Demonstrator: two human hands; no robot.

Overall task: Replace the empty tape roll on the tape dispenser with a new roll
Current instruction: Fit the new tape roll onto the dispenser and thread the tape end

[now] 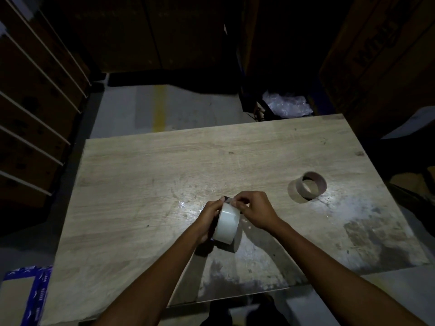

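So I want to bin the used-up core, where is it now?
In the head view the empty cardboard core sits alone on the wooden table, to the right of and beyond both hands, toward the table's right edge.

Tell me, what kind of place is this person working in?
Probably a warehouse or packing stockroom, dimly lit. Big cardboard cartons stand behind the wooden table, crumpled bubble wrap lies past its far edge, and a yellow line is painted on the concrete floor.

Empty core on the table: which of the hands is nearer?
Right. The right hand is nearer the empty core, though apart from it; the left hand is farther, beyond the tape roll.
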